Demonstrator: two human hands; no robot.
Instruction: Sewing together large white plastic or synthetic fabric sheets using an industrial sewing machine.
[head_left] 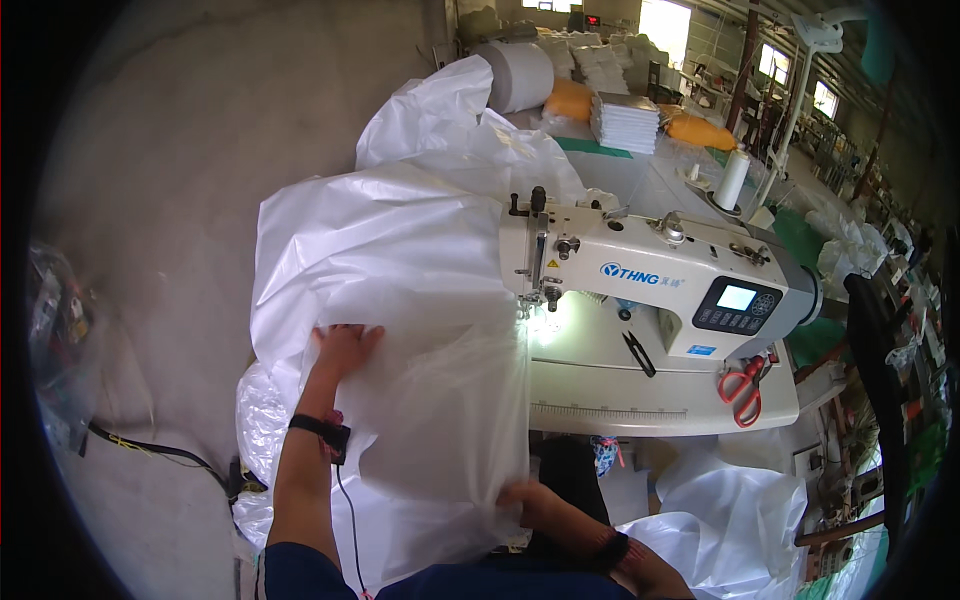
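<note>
Spreading out to the left of the sewing machine (640,260), a large white sheet (420,380) lies in broad folds, its right edge just beside the lit needle area. It looks thin, soft and light for its spread, with a faint sheen that suggests a smooth, somewhat slippery face; it would probably crease and slide easily rather than hold a shape, and the loose bulk at the far end could drag. A flat palm on the body and a pinch along the right edge seem the surest holds. Its long axis runs from the bunched far end, beyond the machine head, toward the person's lap, and the fairly straight right edge points the same way, down from the needle area. The left hand (345,348) rests palm down on the sheet's left part, fingers extended and spread, gripping nothing. The right hand (532,503) is at the lower right edge with fingers bent; whether they pinch the material cannot be told. On the machine table (590,385), right of the sheet, are black thread snips (638,355) and, farther right, red-handled scissors (741,392). A white thread cone (732,180) stands behind the machine, more white material (735,525) is heaped at lower right, and a large pale roll (515,76) sits in the background.
</note>
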